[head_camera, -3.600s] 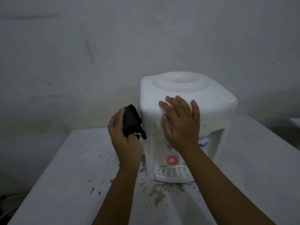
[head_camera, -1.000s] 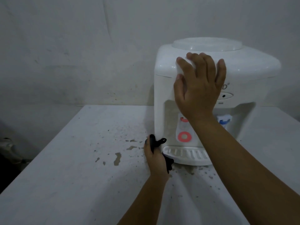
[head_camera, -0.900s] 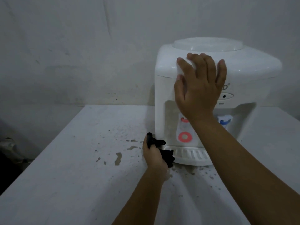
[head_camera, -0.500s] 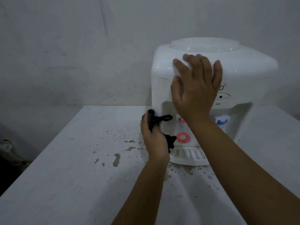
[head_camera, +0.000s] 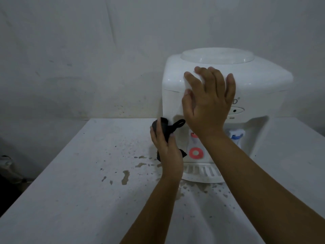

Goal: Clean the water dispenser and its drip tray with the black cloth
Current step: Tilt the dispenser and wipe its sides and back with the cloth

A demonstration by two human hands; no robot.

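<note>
A white tabletop water dispenser (head_camera: 260, 80) stands on a white table (head_camera: 73, 196). Its slotted white drip tray (head_camera: 202, 173) juts out at the bottom front, partly behind my left wrist. My left hand (head_camera: 168, 152) grips the bunched black cloth (head_camera: 164, 128) and holds it against the dispenser's front left corner, about halfway up. My right hand (head_camera: 210, 101) lies flat with spread fingers over the dispenser's upper front edge. A red tap (head_camera: 194, 135) and a blue tap (head_camera: 234, 135) show in the recess.
Brown stains and specks (head_camera: 124, 176) mark the table in front of and left of the dispenser. A grey wall (head_camera: 88, 50) rises directly behind. The table's left edge drops to a dark floor area (head_camera: 8, 173).
My left hand with the cloth has moved up from the drip tray's left end along the dispenser's front left corner. My right hand has stayed on the top edge.
</note>
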